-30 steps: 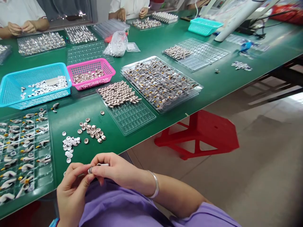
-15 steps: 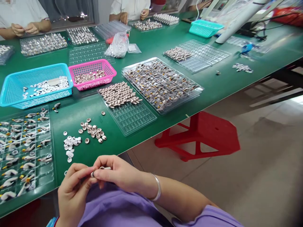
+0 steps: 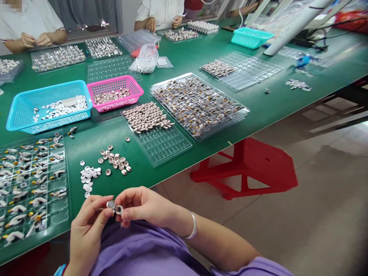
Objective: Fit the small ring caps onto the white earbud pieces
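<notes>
We see a green table (image 3: 267,107) running from the lower left of the frame up to the right. At lower left we find a compartment tray (image 3: 59,218) of curved pieces, and near it, loose white discs (image 3: 89,171) and beige cups (image 3: 116,160). Above these, a blue basket (image 3: 57,124) and a pink basket (image 3: 117,104) stand side by side. At centre we see a partly filled tray (image 3: 166,143) of beige pieces next to a fuller tray (image 3: 243,111). At upper right we spot a turquoise basket (image 3: 248,40) and small white pieces (image 3: 298,84).

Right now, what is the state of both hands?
Left hand: closed on a small, round, whitish piece.
Right hand: closed on the neighbouring round, hollow, whitish piece.
</notes>
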Available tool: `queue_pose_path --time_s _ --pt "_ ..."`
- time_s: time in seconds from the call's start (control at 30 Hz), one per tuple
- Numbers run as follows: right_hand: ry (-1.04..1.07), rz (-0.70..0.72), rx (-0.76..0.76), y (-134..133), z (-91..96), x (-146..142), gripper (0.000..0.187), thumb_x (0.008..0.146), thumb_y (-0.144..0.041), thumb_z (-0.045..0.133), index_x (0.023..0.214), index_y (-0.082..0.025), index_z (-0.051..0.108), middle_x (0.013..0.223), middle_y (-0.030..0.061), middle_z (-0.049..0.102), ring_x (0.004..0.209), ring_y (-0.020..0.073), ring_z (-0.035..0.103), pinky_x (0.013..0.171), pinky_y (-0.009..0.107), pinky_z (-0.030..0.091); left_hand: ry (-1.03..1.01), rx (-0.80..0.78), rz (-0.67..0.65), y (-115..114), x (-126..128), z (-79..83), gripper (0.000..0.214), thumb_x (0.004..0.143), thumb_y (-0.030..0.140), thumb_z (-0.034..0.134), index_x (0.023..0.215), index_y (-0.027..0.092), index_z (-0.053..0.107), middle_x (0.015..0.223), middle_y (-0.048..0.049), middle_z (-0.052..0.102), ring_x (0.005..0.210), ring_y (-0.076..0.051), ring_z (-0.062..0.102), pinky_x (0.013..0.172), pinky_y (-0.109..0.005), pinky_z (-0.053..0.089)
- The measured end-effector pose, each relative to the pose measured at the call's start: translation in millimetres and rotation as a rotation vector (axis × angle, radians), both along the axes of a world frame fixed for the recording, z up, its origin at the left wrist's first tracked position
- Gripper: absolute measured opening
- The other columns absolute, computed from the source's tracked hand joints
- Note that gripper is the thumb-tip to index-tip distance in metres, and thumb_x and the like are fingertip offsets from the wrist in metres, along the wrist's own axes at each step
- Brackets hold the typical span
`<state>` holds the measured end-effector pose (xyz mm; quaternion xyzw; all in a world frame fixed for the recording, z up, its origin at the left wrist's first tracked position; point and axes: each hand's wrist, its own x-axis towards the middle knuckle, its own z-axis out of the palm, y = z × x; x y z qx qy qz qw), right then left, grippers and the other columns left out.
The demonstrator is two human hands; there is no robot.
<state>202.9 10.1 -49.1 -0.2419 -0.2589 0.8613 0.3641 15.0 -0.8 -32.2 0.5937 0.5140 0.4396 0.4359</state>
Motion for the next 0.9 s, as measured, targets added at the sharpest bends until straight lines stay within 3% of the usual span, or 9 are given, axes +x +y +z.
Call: queue_pose_path --time_s 0.13,0.23,0.5,0.7,0.9 --pt "0.076 -0.001 -0.099 -3 -2.2 -4 0.045 0.06 -0.033 0.093 0.092 -0.012 0.068 0.081 0.002 0.073 0.064 0.0112 0.071 0.065 0.024 0.056 -0.085 -0.203 0.094 -3 -4 -5.4 0.023 0.078 0.038 0.078 0.099 0.028 0.077 0.084 0.0 0.075 0.07 -0.013 0.069 0.065 -0.018 0.057" --pt "0.089 -0.033 -0.143 -4 -2.0 -5 0.046 0.06 -0.03 0.094 0.094 -0.012 0.069 0.081 0.0017 0.073 0.065 0.0113 0.072 0.066 0.024 0.057 -0.166 -0.285 0.123 -6 -8 -11.4 0.023 0.075 0.04 0.081 0.091 0.024 0.076 0.081 -0.0002 0.075 0.067 -0.014 0.069 0.065 -0.019 0.058" --pt "0.087 -0.098 -0.112 -6 -5.8 -11 0.049 0.057 -0.026 0.095 0.095 -0.014 0.066 0.08 -0.0001 0.072 0.064 0.0131 0.073 0.064 0.025 0.059 -0.211 -0.423 -0.034 -7 -6 -8.8 0.022 0.08 0.042 0.076 0.085 0.021 0.073 0.075 0.0008 0.071 0.065 -0.013 0.064 0.061 -0.018 0.053" --pt "0.085 -0.123 -0.091 -6 -6.2 -12 0.048 0.057 -0.027 0.095 0.09 -0.014 0.063 0.076 -0.0016 0.071 0.063 0.0128 0.072 0.063 0.023 0.057 -0.273 -0.468 -0.006 -9 0 -2.2 0.025 0.077 0.042 0.079 0.084 0.02 0.07 0.073 0.0013 0.067 0.062 -0.012 0.061 0.058 -0.02 0.052" --pt "0.086 -0.14 -0.076 -7 -5.8 -13 0.047 0.056 -0.029 0.096 0.086 -0.015 0.062 0.075 -0.002 0.071 0.062 0.0131 0.072 0.061 0.023 0.057 -0.257 -0.407 0.01 -10 -1 -0.4 0.022 0.077 0.037 0.079 0.083 0.019 0.069 0.072 0.0006 0.066 0.061 -0.012 0.061 0.056 -0.02 0.053"
